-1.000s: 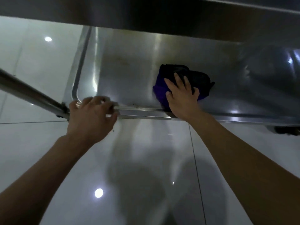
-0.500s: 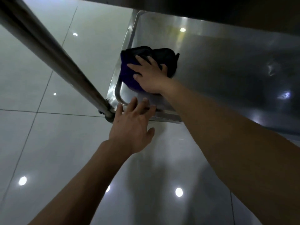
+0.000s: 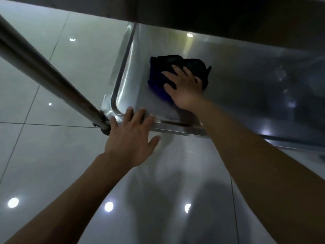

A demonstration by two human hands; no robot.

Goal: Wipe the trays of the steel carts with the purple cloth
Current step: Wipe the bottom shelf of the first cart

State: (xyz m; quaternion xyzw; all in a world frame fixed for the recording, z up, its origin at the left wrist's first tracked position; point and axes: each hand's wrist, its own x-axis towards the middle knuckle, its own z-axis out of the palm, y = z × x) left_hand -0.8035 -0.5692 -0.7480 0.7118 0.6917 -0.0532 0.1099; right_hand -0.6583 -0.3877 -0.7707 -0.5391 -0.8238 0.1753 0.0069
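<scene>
Moved: right hand (image 3: 184,88) and bunched dark purple cloth (image 3: 175,74) sit further from the tray's left rim than half a second ago, when the cloth was tucked into the near-left corner; left hand barely shifted at the near edge
Right hand: flat on the cloth, fingers straight and slightly spread, pressing it down onto the tray floor; forearm reaches in over the near rim
Cloth: crumpled wad, purple on the near-left part, almost black in shadow on the far part; lies on the tray floor near the left end, clear of the left rim, partly covered by the palm
Left hand: (image 3: 131,136) open wide, fingers straight, fingertips resting on the near rim just beside the corner, thumb sticking out to the right over the floor; grips nothing
Tray: shiny steel lower tray of the cart (image 3: 246,88), raised rolled rim, rounded near-left corner; dull reflections on the right part
Cart post: round steel tube (image 3: 44,71) slanting down from upper left to the tray corner, beside the left hand
Upper shelf: dark underside (image 3: 193,9) across the top
Floor: glossy pale tiles (image 3: 44,155) with ceiling light spots and a blurred shadow
</scene>
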